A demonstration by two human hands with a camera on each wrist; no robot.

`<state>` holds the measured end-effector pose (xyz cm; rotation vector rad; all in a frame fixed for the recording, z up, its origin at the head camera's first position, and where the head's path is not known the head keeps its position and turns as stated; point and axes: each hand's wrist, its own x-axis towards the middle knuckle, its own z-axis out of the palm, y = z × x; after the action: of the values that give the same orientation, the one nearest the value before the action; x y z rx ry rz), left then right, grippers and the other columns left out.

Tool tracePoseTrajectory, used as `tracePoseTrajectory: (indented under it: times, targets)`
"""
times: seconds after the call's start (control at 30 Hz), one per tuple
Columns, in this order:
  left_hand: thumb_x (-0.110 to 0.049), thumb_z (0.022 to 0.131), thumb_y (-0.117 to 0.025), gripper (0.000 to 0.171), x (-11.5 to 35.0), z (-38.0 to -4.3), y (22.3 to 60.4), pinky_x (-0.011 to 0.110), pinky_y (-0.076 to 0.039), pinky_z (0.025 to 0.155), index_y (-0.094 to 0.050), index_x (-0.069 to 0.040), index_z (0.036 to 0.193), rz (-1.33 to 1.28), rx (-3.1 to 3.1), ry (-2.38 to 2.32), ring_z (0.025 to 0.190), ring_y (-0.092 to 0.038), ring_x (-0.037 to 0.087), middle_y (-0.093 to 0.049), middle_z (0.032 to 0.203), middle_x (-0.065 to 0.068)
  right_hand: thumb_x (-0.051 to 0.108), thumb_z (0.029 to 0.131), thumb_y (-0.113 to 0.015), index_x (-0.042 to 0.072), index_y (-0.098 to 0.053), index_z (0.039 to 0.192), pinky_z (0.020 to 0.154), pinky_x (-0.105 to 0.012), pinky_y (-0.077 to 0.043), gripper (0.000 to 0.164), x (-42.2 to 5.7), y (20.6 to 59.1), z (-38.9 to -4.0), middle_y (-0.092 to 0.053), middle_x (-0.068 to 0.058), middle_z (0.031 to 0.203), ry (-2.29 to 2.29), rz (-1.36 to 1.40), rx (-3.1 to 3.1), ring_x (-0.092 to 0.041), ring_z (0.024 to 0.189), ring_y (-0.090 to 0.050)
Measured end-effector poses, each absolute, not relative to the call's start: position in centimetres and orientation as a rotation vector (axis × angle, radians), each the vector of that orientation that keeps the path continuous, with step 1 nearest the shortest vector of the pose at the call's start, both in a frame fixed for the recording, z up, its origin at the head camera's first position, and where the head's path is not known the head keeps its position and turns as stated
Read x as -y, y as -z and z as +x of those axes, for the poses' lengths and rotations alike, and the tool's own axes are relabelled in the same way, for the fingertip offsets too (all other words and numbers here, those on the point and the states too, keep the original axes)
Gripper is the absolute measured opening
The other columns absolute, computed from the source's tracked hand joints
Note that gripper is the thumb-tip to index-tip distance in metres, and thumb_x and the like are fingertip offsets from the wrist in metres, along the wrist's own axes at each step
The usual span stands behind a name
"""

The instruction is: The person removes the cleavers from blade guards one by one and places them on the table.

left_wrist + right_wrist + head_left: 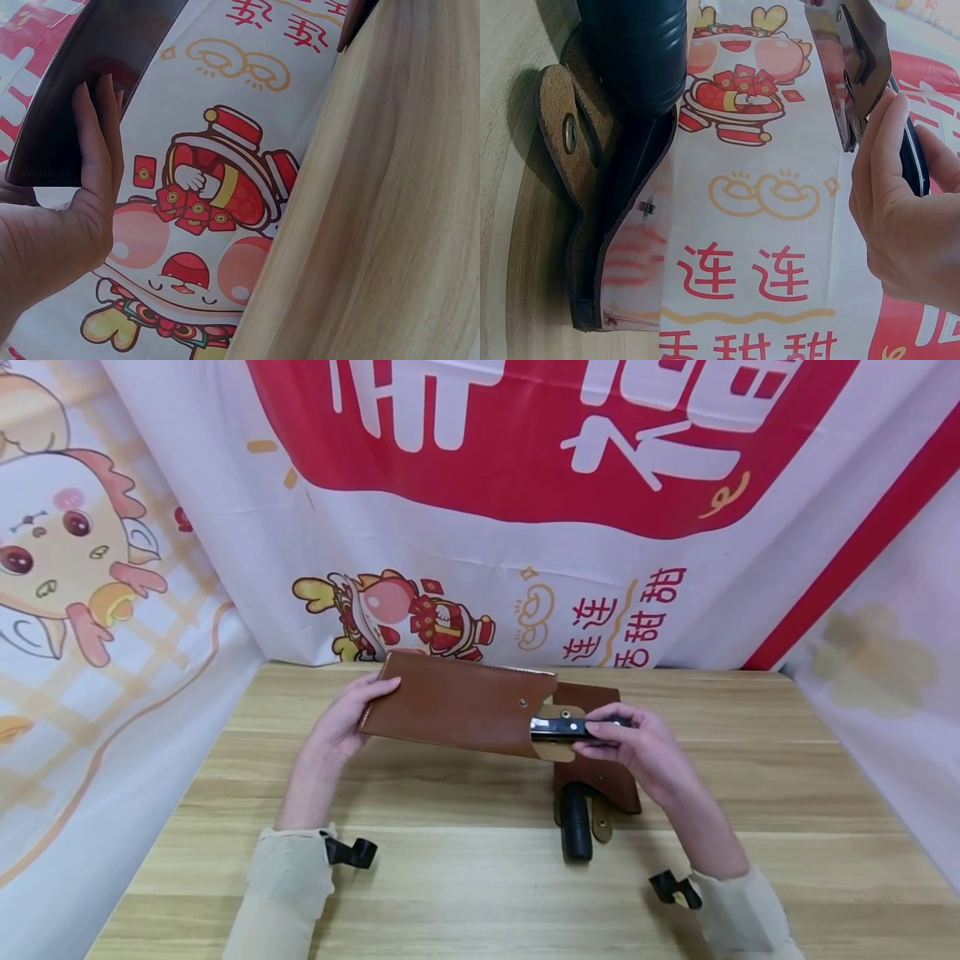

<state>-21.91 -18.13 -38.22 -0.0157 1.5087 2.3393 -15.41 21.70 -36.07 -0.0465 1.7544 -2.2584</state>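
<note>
A brown leather knife sheath (457,706) is held above the table, lying roughly sideways. My left hand (351,714) pinches its closed end, the thumb on the face turned to the head camera; in the left wrist view the fingers (96,142) lie along the other face. From the sheath's right-hand mouth sticks the black riveted handle of a knife (558,728). My right hand (637,745) grips that handle, and in the right wrist view the handle (913,159) shows beside the fingers. The blade is hidden inside the sheath. An unfastened strap flap (557,752) hangs at the mouth.
On the wooden table (450,893), behind the right hand, lies a second brown sheath (592,772) with a black ribbed handle (576,827) sticking out towards me. A printed cloth (465,543) hangs at the table's back edge.
</note>
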Motion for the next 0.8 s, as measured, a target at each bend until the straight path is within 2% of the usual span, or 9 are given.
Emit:
tracePoseTrajectory:
  times: [0.4, 0.8]
  targets:
    - [-0.015, 0.109, -0.053, 0.041, 18.32, -22.04, 38.17, 0.025, -0.061, 0.066, -0.043, -0.001, 0.146, -0.071, -1.502, -2.366, 0.074, -0.075, 0.014, -0.076, 0.092, 0.004, -0.002, 0.102, -0.061, 0.002, -0.070, 0.102, 0.087, -0.037, -0.060, 0.011, -21.69, 35.99, -15.22, -0.068, -0.016, 0.107, 2.262, -0.069, -1.740, -0.023, 0.087, -0.076]
    - [-0.013, 0.110, -0.051, 0.038, 18.31, -22.09, 38.17, 0.024, -0.061, 0.069, -0.044, 0.000, 0.144, -0.073, -1.503, -2.384, 0.077, -0.075, 0.014, -0.076, 0.093, 0.004, -0.003, 0.101, -0.061, 0.002, -0.071, 0.101, 0.087, -0.037, -0.061, 0.012, -21.58, 35.87, -15.17, -0.064, -0.017, 0.111, 2.254, -0.063, -1.752, -0.024, 0.087, -0.076]
